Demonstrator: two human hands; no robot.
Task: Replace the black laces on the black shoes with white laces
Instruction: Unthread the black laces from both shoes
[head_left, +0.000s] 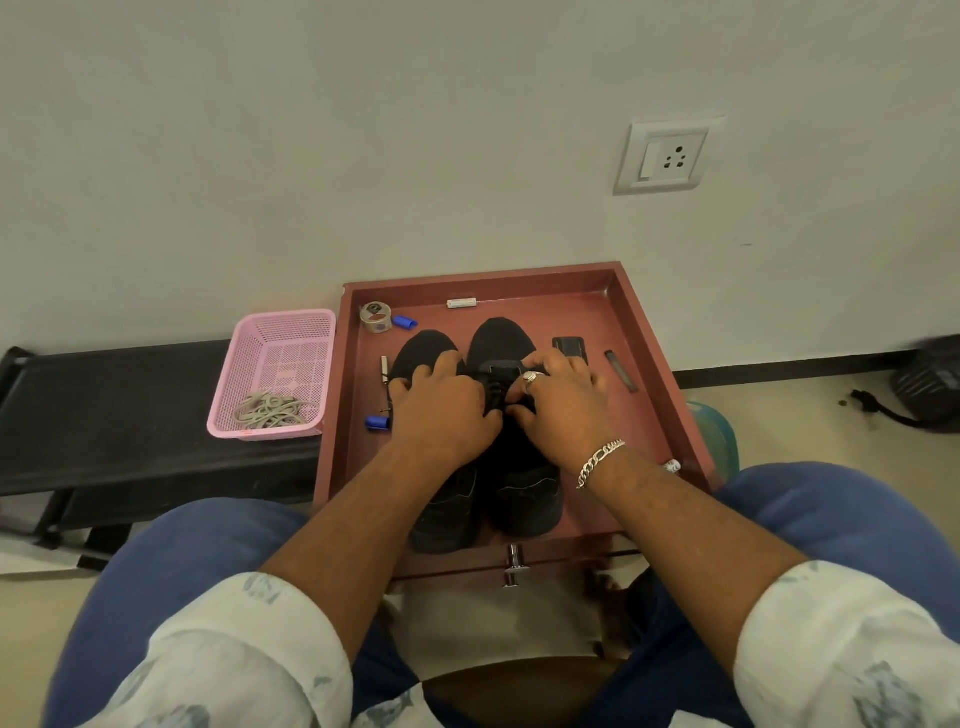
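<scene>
While the left hand (441, 400) lay spread on the twelve-o'clock black fabric shoes (498, 343), soft black laces (493, 389) were pinched by the right hand (558, 400); limp cord, best taken near its ends.

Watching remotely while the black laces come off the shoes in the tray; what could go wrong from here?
1. Loose bits crowd the shoes: the blue cap near the left hand could get knocked about.
2. Both hands cover the black laces, so a snag might go unseen.
3. The white laces sit in the pink basket beside the tray; a careless reach might tip it.
</scene>
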